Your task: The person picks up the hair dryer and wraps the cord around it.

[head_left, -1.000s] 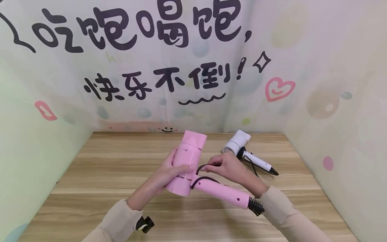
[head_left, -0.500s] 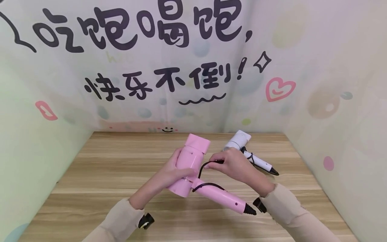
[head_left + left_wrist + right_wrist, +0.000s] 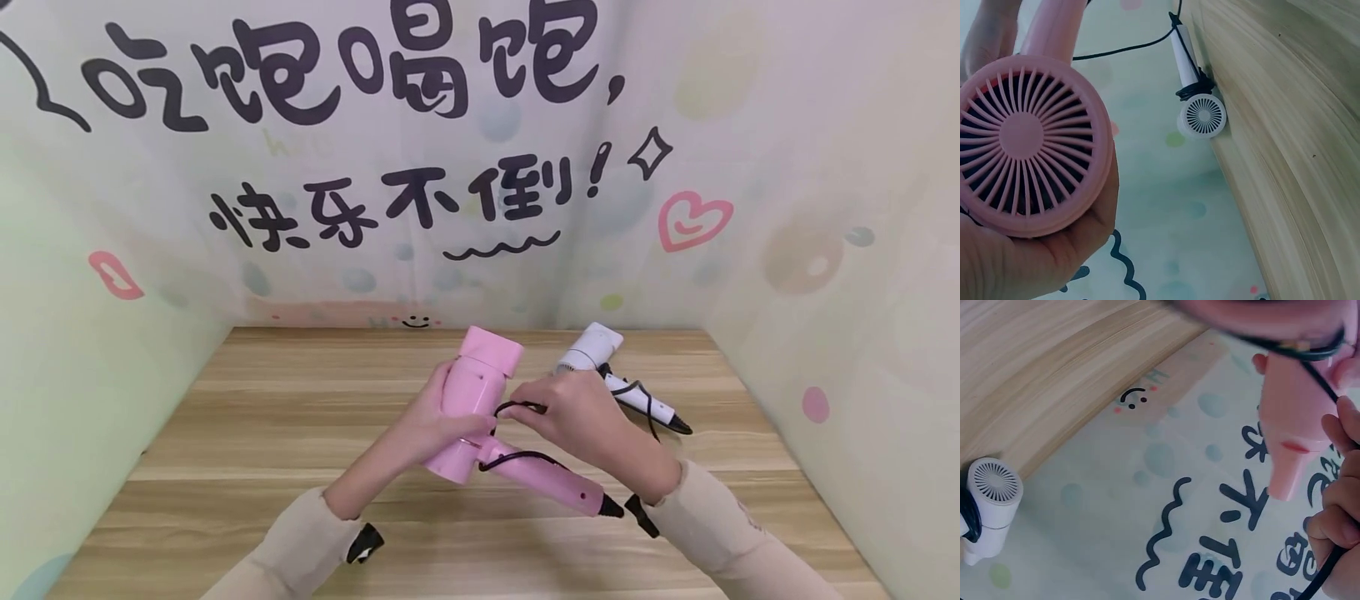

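Observation:
My left hand point(image 3: 431, 421) grips the barrel of a pink hair dryer point(image 3: 480, 383), thumb across it, above the wooden table. The dryer's nozzle points toward the back wall and its handle slants down to the right. In the left wrist view the round rear grille point(image 3: 1021, 134) faces the camera, with fingers curled beneath it. A black power cord point(image 3: 534, 455) loops over the handle near the barrel. My right hand point(image 3: 581, 412) pinches this cord between thumb and fingers, just right of the barrel. In the right wrist view the cord point(image 3: 1320, 381) runs taut into those curled fingers.
A white hair dryer point(image 3: 587, 346) lies at the table's back right, its black cord wound around it, partly behind my right hand. Wooden tabletop point(image 3: 300, 392) spreads left of the hands. Printed fabric walls point(image 3: 337, 275) enclose the back and sides.
The pink hair dryer has shifted slightly right, its handle end drawing inward. My right hand drew the cord a little to the right, then came back slightly toward the barrel, still pinching it.

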The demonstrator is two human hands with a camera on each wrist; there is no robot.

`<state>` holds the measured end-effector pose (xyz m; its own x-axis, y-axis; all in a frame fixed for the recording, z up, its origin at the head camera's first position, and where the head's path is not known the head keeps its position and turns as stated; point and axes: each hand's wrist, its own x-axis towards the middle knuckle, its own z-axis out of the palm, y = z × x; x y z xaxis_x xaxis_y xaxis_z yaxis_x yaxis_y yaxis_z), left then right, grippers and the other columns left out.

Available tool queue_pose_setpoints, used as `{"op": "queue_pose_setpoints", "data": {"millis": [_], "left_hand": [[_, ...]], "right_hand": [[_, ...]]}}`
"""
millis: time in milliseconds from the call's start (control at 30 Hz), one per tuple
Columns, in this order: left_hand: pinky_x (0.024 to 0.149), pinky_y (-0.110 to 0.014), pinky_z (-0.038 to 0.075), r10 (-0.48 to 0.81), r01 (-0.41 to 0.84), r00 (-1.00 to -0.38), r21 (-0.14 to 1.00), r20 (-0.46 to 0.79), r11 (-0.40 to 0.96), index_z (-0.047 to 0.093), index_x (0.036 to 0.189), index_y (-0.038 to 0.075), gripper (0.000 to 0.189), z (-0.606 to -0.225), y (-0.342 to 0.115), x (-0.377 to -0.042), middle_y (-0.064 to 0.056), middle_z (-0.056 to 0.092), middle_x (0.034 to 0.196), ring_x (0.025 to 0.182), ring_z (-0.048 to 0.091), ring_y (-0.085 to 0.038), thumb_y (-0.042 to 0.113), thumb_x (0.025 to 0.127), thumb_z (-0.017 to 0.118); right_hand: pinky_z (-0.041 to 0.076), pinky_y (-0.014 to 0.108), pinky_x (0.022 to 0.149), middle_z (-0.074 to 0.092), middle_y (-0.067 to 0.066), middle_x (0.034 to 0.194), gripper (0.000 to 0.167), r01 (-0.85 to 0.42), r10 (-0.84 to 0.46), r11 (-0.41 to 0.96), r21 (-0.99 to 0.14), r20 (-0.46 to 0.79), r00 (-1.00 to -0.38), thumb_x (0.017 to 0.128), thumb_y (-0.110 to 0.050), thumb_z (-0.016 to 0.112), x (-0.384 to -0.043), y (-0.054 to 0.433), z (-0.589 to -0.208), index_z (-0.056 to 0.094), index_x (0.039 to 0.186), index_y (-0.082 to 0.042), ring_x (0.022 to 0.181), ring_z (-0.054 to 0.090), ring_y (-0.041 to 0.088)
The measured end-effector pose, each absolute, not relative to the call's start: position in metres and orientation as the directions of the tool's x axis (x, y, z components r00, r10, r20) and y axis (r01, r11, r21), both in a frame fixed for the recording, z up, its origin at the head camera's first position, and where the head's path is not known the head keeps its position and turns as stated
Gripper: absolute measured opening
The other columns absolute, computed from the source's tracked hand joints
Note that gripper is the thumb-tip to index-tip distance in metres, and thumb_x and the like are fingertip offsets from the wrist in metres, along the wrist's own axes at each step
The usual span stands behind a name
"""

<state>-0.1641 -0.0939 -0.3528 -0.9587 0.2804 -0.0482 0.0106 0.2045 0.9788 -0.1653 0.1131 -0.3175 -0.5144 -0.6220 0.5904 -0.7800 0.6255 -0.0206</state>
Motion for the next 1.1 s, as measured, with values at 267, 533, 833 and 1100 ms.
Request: {"op": "queue_pose_setpoints", "data": {"millis": [267,533,833,1100], "left_hand": [[0.063,-0.035,0.053,0.146,0.074,-0.989,0.962,0.036,0.263,0.026,0.141,0.015,0.086,-0.355,-0.092,-0.170,-0.016,0.057,0.106,0.083,0.061,-0.025,0.025,0.072,0.078],[0.064,-0.035,0.053,0.056,0.077,-0.996,0.959,0.064,0.272,0.020,0.143,0.021,0.094,-0.361,-0.095,-0.177,-0.014,0.057,0.106,0.086,0.060,-0.026,0.028,0.071,0.079],[0.068,-0.037,0.054,0.015,0.114,-0.993,0.966,0.113,0.233,0.016,0.146,0.024,0.097,-0.360,-0.100,-0.180,-0.012,0.056,0.110,0.091,0.060,-0.028,0.029,0.072,0.079],[0.069,-0.038,0.054,0.016,0.184,-0.983,0.958,0.185,0.218,0.018,0.145,0.024,0.094,-0.360,-0.099,-0.178,-0.011,0.056,0.110,0.091,0.059,-0.028,0.027,0.073,0.078]], "right_hand": [[0.033,0.017,0.042,0.056,-0.010,0.054,0.020,-0.707,-0.608,0.707,0.000,0.511,-0.608,0.077,-0.031,0.074,-0.155,0.111,-0.313,0.063,0.066,-0.018,0.048,0.043,0.004],[0.027,0.017,0.041,0.036,-0.012,0.049,0.031,-0.640,-0.554,0.735,-0.225,0.346,-0.758,0.088,-0.024,0.060,-0.141,0.108,-0.305,0.049,0.059,-0.018,0.046,0.032,0.000],[0.025,0.015,0.043,0.029,-0.013,0.053,0.034,-0.618,-0.545,0.693,-0.370,0.293,-0.786,0.094,-0.021,0.053,-0.122,0.097,-0.314,0.043,0.062,-0.017,0.047,0.026,-0.002],[0.027,0.016,0.044,0.030,-0.011,0.055,0.030,-0.618,-0.520,0.671,-0.410,0.334,-0.786,0.096,-0.018,0.048,-0.106,0.083,-0.329,0.045,0.067,-0.014,0.049,0.027,-0.001]]}}
